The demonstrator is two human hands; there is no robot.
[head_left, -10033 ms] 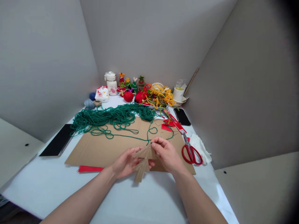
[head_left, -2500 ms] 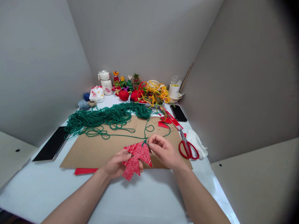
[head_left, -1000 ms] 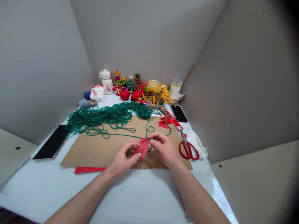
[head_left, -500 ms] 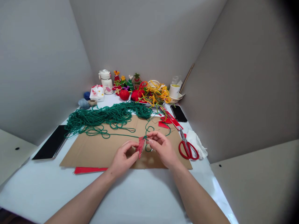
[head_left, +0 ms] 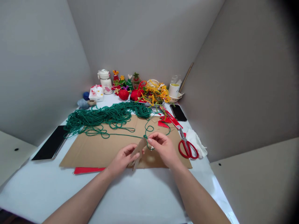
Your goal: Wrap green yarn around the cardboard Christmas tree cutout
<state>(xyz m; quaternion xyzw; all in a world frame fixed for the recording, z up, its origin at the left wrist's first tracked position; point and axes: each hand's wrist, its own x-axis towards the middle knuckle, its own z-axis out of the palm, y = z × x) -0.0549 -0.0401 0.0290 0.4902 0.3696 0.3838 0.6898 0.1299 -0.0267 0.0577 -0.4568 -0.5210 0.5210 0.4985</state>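
My left hand (head_left: 121,158) grips a small tree-shaped cardboard cutout (head_left: 137,151), its plain brown side turned toward me. My right hand (head_left: 163,147) pinches a strand of green yarn (head_left: 149,132) at the cutout's top tip. The strand runs back to a big tangled heap of green yarn (head_left: 105,116). Both hands hover over the near edge of a flat brown cardboard sheet (head_left: 98,149) on the white table (head_left: 46,189).
Red scissors (head_left: 187,147) and a white cloth (head_left: 196,141) lie right of the sheet. A red paper strip (head_left: 87,170) pokes out under its near edge. A black tablet (head_left: 50,143) lies left, a phone (head_left: 177,112) right. Small yarn ornaments (head_left: 126,90), a white cup (head_left: 174,90) and pipe cleaners (head_left: 155,95) crowd the back.
The cutout has been turned in my hands: its red patterned face showed earlier, then edge-on, and now the brown back faces me. My right hand stays on the yarn at its tip.
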